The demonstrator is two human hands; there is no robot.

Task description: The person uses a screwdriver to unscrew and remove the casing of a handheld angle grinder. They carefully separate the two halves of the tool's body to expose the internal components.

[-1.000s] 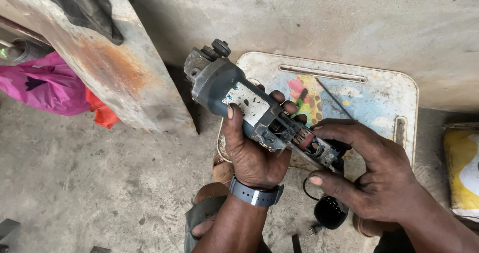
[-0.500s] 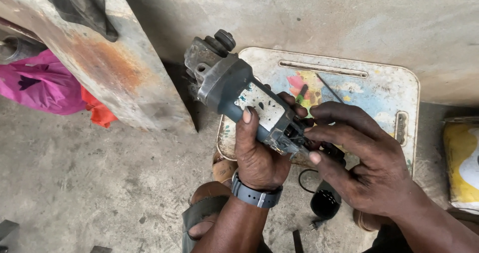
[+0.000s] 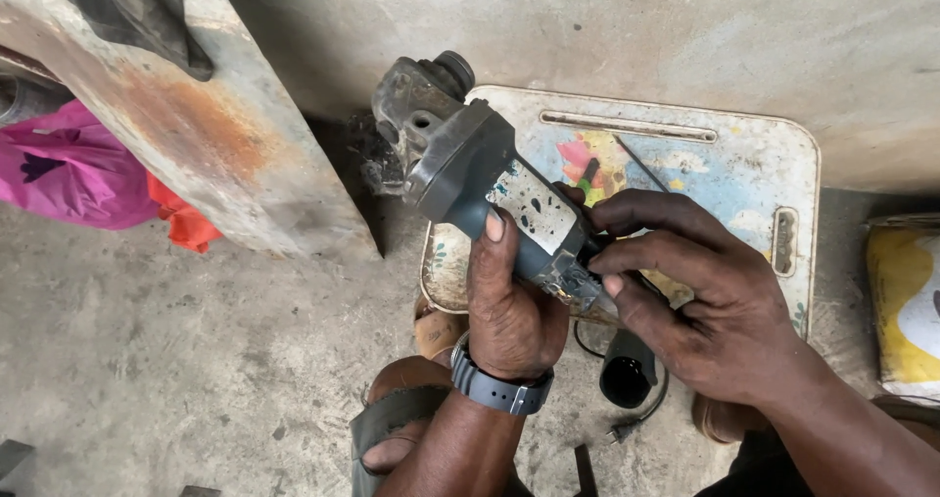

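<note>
A: What is in hand here?

B: A grinder [image 3: 490, 179], held up over a worn white tray [image 3: 764, 164] that lies on the concrete floor [image 3: 196, 360]. Its metal head points up and away, toward the leaning rusty board [image 3: 196, 135]. The rear of the body looks opened, with inner parts showing near the fingers.

A: And the left hand [image 3: 514, 311]?

B: Its grip is closed around the middle of the grinder body from below, thumb laid along the side, a dark watch [image 3: 499, 389] on the wrist. It carries the tool's weight.

A: The right hand [image 3: 705, 311]?

B: Narrow pinch. The fingertips [image 3: 612, 284] are drawn together on the rear end of the grinder, touching the exposed part there. What exactly they pinch is too small to tell.

A: So which step would you call it?

B: I judge it fine work at the tail of the tool: seating or freeing a small part while the other hand steadies. The next move, I would guess, calls for a firm hold by the left hand and a small, careful pull or push by the right fingertips, in line with the body.

A: Anything else about?

B: A black cap-like piece [image 3: 627, 370] with a cord sits on the floor below the hands, a pink cloth [image 3: 59, 169] lies at the left, a yellow bag [image 3: 906, 301] at the right.
</note>
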